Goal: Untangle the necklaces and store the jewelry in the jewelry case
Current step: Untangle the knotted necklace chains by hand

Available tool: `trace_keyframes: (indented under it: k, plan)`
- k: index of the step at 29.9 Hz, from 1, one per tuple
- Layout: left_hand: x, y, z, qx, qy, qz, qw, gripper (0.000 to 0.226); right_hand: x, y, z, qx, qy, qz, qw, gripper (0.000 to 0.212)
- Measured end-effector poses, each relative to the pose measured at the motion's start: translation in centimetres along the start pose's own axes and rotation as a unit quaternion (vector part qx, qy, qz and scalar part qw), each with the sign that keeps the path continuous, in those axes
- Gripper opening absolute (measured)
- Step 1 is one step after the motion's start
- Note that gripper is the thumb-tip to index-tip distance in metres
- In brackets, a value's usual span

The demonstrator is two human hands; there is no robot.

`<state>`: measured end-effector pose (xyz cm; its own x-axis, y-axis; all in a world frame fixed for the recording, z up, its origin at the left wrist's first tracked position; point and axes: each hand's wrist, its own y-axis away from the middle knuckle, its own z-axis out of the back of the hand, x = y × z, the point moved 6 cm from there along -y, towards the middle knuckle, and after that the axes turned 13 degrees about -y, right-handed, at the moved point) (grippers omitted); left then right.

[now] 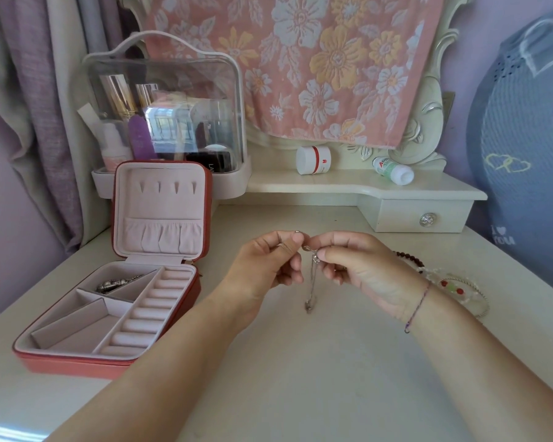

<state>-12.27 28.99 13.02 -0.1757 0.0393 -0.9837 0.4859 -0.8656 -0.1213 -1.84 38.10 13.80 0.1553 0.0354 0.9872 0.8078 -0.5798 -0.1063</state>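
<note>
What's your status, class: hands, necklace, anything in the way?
Left hand and right hand pinch silver necklace, chain dangling. Jewelry case open, one silver piece inside. Bracelets beside right wrist, not in the way.

Your left hand (270, 261) and right hand (358, 266) pinch a silver necklace (312, 279) above the dressing table (300, 362), beside the open jewelry case (115, 355).

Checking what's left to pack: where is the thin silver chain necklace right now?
Head view, centre: the thin silver chain necklace hangs over the cream tabletop, pinched by the left hand and right hand, just right of the open coral jewelry case.
</note>
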Motion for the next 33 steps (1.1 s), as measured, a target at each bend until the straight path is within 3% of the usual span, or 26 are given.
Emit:
trace_keyframes:
  k: [5, 9, 12, 17, 22, 33]
  plan:
    - [-0.1, 0.0, 0.1, -0.010, -0.017, -0.006, 1.000, 0.029, -0.2, 0.0, -0.1, 0.022, 0.002, -0.018, 1.000, 0.023]
    - [-0.2, -0.1, -0.1, 0.002, -0.021, -0.017, 1.000, 0.023, -0.4, 0.3, -0.8, 0.068, -0.028, -0.046, 0.996, 0.012]
    - [0.1, -0.1, -0.5, 0.029, -0.012, -0.011, 0.999, 0.028, -0.5, 0.4, -1.0, 0.083, -0.041, -0.062, 0.994, 0.014]
    - [0.7, 0.4, -1.5, 0.112, 0.019, 0.061, 0.992, 0.043, -0.3, 0.0, -0.2, 0.043, -0.098, -0.056, 0.993, 0.012]
    - [1.0, 0.4, -1.6, 0.114, -0.019, 0.070, 0.991, 0.023, -0.5, -0.2, 0.4, 0.008, -0.101, -0.067, 0.993, 0.014]
    - [1.7, 0.1, -0.9, 0.064, 0.004, 0.108, 0.992, 0.008, -0.4, 0.1, 0.0, 0.012, -0.052, -0.064, 0.997, 0.013]
